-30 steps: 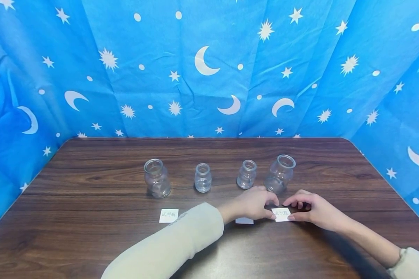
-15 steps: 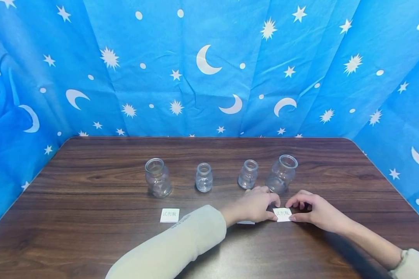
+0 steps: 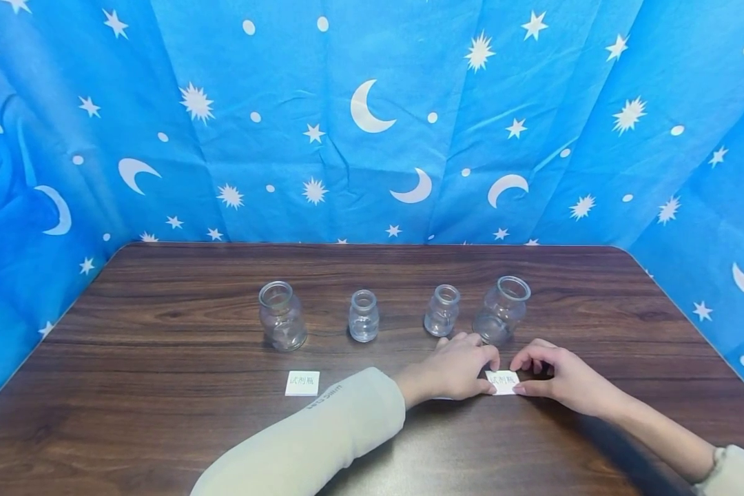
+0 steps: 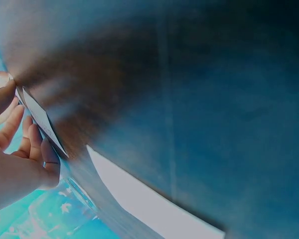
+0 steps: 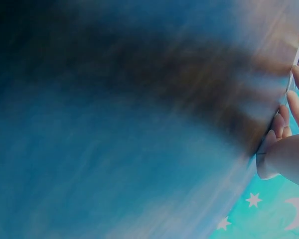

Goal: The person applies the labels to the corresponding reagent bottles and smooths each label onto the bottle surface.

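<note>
Between my hands, a small white paper label [image 3: 503, 382] with printed characters lies on the brown wooden table [image 3: 161, 441]. The thumb and index finger of my left hand [image 3: 461, 368] hold it at its left corners. My right hand [image 3: 561, 379] does likewise at the right edge, thumb near the lower corner and index finger near the upper. Just beyond stands a large clear glass jar [image 3: 502, 310]. A smaller jar [image 3: 442, 311] is close behind my left hand. Under that hand lies another white label [image 4: 149, 194], mostly hidden in the head view.
Farther left stand a small glass jar [image 3: 364, 317] and a large one [image 3: 283, 317], both upright. A white label [image 3: 302, 383] lies in front of the large jar, near my left sleeve [image 3: 322, 427]. A blue curtain [image 3: 297, 124] with moons and stars surrounds the table's back and sides.
The head view has shifted slightly. Both hands stay at the label with barely any movement; my left hand covers more of the label beneath it.
</note>
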